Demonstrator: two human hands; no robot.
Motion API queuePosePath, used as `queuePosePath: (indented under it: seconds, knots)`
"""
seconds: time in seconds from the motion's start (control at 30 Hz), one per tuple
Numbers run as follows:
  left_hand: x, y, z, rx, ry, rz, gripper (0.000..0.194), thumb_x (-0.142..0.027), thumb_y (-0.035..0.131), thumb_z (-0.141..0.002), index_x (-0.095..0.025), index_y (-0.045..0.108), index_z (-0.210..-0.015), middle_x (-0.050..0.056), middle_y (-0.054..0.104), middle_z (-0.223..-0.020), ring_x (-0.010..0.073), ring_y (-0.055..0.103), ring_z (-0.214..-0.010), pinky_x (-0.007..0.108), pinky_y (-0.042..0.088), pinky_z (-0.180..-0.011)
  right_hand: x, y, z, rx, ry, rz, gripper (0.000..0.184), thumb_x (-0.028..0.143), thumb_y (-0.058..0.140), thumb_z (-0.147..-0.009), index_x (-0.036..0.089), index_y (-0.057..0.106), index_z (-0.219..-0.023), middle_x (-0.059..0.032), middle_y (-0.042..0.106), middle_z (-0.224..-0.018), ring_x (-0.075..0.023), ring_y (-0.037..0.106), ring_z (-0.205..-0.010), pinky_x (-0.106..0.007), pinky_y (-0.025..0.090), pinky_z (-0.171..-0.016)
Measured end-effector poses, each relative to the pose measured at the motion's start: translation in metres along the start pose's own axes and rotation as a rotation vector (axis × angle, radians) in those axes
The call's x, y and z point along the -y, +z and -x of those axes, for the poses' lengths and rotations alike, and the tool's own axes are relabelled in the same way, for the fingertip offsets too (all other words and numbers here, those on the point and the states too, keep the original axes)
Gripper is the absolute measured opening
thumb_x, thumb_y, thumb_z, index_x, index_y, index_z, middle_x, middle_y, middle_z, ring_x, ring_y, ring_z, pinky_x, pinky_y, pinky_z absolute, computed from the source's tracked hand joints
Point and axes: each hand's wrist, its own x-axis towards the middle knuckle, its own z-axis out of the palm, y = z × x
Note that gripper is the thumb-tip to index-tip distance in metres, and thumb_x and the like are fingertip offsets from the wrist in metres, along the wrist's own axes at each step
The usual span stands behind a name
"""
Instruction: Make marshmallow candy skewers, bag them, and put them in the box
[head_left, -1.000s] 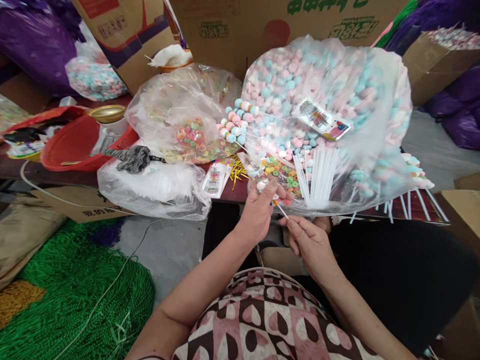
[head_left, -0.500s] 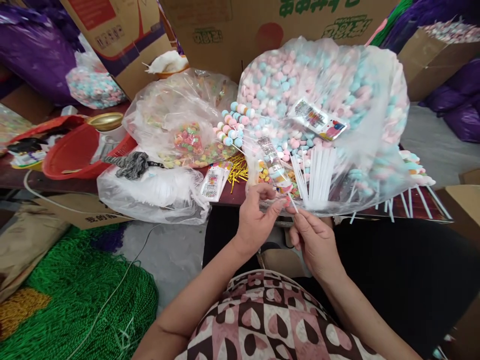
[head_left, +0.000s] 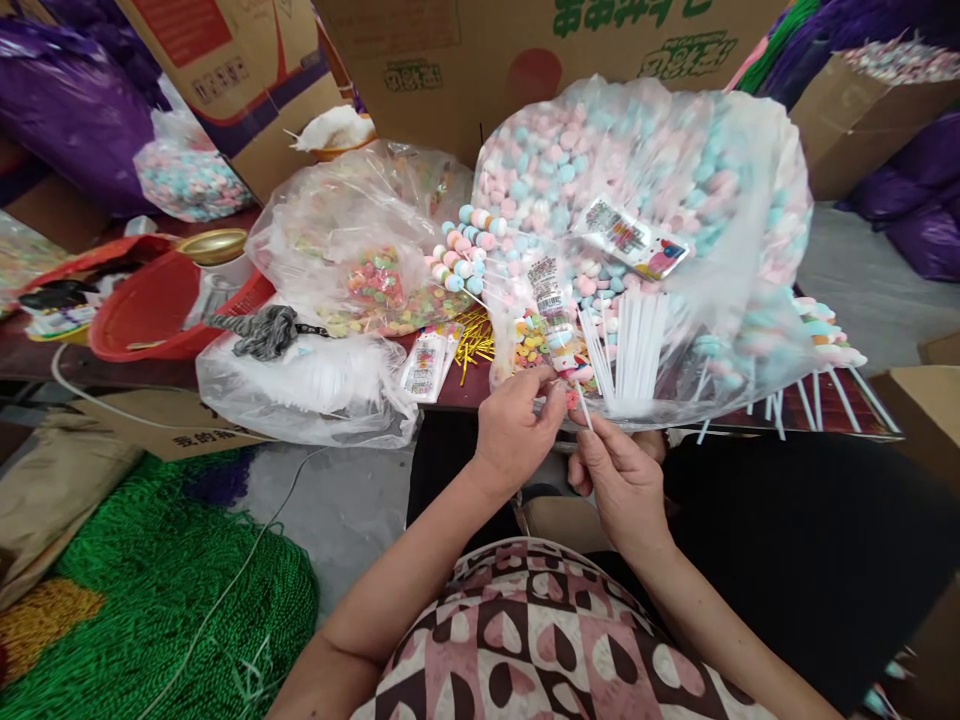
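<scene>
The right hand (head_left: 621, 475) pinches the white stick (head_left: 586, 410) of a marshmallow skewer (head_left: 560, 342). The left hand (head_left: 520, 427) has its grip on the bottom of the clear wrapper (head_left: 547, 287).

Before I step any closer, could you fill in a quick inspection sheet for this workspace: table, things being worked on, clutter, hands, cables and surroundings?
Surface: dark red table, largely covered.
Job's things: candy skewer in a clear printed wrapper; its white stick sticks out below.
Clutter: large bag of pink, white and blue candies; bundle of white sticks; gold ties; printed packets; red basket.
Hands: left hand at the wrapper's lower end, grip partly hidden; right hand pinching the stick.
Cables: thin pale cord across the floor at left; ends not visible.
Surroundings: cardboard boxes behind the table; purple bags at both sides; green strands heaped at left.
</scene>
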Motion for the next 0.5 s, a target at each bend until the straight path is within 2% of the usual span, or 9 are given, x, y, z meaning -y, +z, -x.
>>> queuePosePath:
  seconds: [0.2, 0.5]
  knots:
    - [0.0002, -0.0004, 0.0003, 0.022, 0.033, -0.069, 0.015, -0.018, 0.053, -0.088, -0.018, 0.066, -0.097, 0.004, 0.076, -0.091, 0.0143, 0.070, -0.080, 0.026, 0.053, -0.078, 0.0000, 0.0008, 0.0016, 0.021, -0.041, 0.111, 0.042, 0.041, 0.057, -0.092, 0.017, 0.067, -0.125, 0.0061, 0.055, -0.052, -0.0080, 0.045, -0.044, -0.021, 0.040, -0.044]
    - [0.0002, -0.0016, 0.0002, 0.026, -0.045, 0.031, 0.009, -0.021, 0.054, -0.088, -0.019, 0.063, -0.090, 0.002, 0.074, -0.088, 0.0117, 0.067, -0.076, 0.023, 0.051, -0.074, -0.0067, -0.0007, 0.0004, 0.011, -0.103, 0.181, 0.042, 0.039, 0.056, -0.093, 0.018, 0.066, -0.127, 0.0054, 0.056, -0.053, -0.0082, 0.046, -0.044, -0.020, 0.041, -0.043]
